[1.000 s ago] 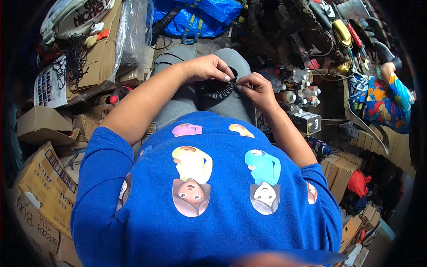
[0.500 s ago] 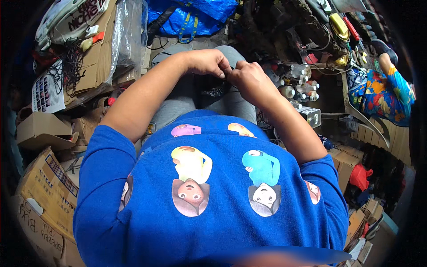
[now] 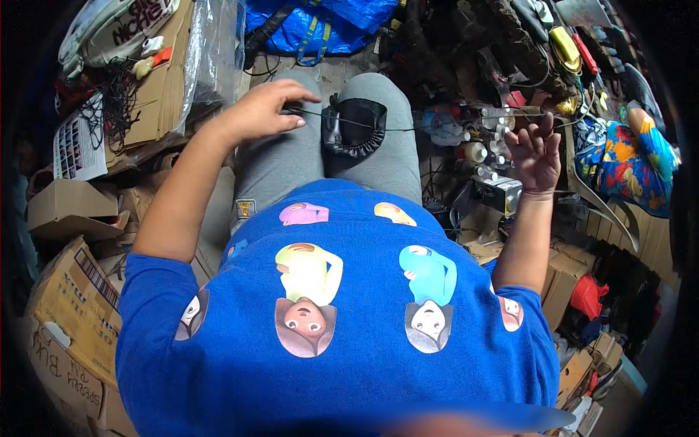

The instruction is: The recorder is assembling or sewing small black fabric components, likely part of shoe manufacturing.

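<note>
A black gathered leather-like piece [image 3: 354, 127] lies on my lap, across my grey trousers [image 3: 291, 156]. A thin dark thread [image 3: 408, 130] runs taut through it from hand to hand. My left hand [image 3: 262, 109] hovers just left of the piece and pinches the thread's left end. My right hand [image 3: 535, 149] is raised far out to the right, its fingers curled around the other end of the thread. My blue printed shirt [image 3: 342, 320] fills the lower part of the view.
Cardboard boxes [image 3: 69, 306] are stacked at my left, with tangled wires and a plastic sheet [image 3: 211, 51] above them. A blue bag [image 3: 313, 25] lies ahead. Small bottles [image 3: 477, 149], dark tools and a colourful cloth [image 3: 630, 164] crowd the right.
Both hands were together at the black piece on my lap. Now my right hand has swung far out to the right, drawing the thread taut, and my left hand has shifted left.
</note>
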{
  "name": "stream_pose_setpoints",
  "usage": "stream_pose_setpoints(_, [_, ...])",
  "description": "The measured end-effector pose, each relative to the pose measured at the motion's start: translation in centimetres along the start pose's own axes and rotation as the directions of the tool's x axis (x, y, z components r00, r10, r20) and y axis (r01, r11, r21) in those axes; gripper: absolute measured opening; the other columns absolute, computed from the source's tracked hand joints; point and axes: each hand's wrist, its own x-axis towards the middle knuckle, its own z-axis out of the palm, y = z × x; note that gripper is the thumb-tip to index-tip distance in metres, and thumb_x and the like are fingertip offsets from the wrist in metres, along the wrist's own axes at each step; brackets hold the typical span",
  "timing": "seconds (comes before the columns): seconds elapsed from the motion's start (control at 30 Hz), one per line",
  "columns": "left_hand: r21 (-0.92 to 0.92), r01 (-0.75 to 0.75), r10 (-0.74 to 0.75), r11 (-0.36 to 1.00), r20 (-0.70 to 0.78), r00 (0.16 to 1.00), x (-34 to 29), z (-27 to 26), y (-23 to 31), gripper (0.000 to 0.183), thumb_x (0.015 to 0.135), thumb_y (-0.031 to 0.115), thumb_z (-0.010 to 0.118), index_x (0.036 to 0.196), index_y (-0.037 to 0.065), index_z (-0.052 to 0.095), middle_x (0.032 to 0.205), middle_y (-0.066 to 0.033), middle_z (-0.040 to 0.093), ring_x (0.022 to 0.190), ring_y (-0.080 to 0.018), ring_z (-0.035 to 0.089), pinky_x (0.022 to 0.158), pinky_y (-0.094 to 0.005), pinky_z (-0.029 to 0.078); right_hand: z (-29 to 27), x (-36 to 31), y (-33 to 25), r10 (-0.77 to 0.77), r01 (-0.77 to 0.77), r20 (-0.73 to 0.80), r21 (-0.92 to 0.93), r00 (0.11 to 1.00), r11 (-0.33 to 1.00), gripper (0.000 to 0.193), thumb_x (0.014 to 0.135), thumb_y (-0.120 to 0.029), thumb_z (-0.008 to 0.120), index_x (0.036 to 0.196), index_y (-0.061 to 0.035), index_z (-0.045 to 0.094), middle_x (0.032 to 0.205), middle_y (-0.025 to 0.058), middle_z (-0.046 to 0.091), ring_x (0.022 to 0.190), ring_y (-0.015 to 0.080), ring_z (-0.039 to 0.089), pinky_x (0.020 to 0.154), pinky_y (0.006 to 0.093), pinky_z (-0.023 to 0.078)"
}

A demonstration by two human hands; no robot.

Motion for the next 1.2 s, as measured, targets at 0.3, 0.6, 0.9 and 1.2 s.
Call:
stream_pose_setpoints(0.3, [0.171, 0.064, -0.015, 0.983, -0.272, 0.962, 1.3, 0.6, -0.5, 0.021, 0.082, 0.017, 0.060, 0.100, 0.007, 0.063, 0.098, -0.0129, 0.064, 0.093, -0.0280, 0.060, 0.078, -0.0371, 0.048, -2.7, -2.0, 6.9, 0.104, -0.424, -0.501, -0.812, 0.859, -0.402, 0.035, 0.084, -0.040, 0.059, 0.087, -0.0055, 0.067, 0.073, 0.0177, 0.063, 0.069, 0.0320, 0.062, 0.066, 0.0365, 0.048])
stream_pose_setpoints(0.6, [-0.986, -0.116, -0.185, -0.121, -0.093, 0.978, 2.9, 2.0, -0.6, 0.042, 0.096, 0.038, 0.038, 0.062, 0.014, 0.032, 0.053, 0.0029, 0.025, 0.046, -0.0127, 0.028, 0.078, -0.0363, 0.043, -3.5, -6.5, 8.1, 0.098, -0.369, -0.499, -0.745, 0.861, -0.555, 0.041, 0.090, -0.039, 0.046, 0.075, -0.0041, 0.061, 0.079, 0.0162, 0.062, 0.080, 0.0357, 0.058, 0.074, 0.0450, 0.042])
stream_pose_setpoints(0.9, [-0.118, 0.120, -0.155, 0.986, -0.366, 0.918, -3.1, -5.8, -5.0, 0.042, 0.078, 0.018, 0.065, 0.118, 0.008, 0.057, 0.102, -0.0084, 0.060, 0.101, -0.0202, 0.055, 0.094, -0.0323, 0.040, -4.2, -6.5, 6.2, -0.125, -0.627, -0.849, -0.471, 0.514, 0.621, 0.049, 0.090, -0.044, 0.048, 0.126, -0.0115, 0.049, 0.096, 0.0005, 0.057, 0.077, 0.0110, 0.053, 0.068, 0.0230, 0.038])
stream_pose_setpoints(1.2, [-0.065, -0.239, 0.203, 0.969, -0.345, 0.916, 5.4, 5.9, 5.0, 0.025, 0.076, 0.021, 0.068, 0.094, 0.005, 0.063, 0.095, -0.0125, 0.059, 0.093, -0.0285, 0.057, 0.082, -0.0346, 0.045, 8.5, 8.8, 11.4, 0.467, -0.151, -0.203, -0.978, 0.861, -0.147, 0.027, 0.085, -0.025, 0.062, 0.079, 0.0011, 0.060, 0.066, 0.0058, 0.053, 0.065, 0.0094, 0.047, 0.059, 0.0291, 0.041])
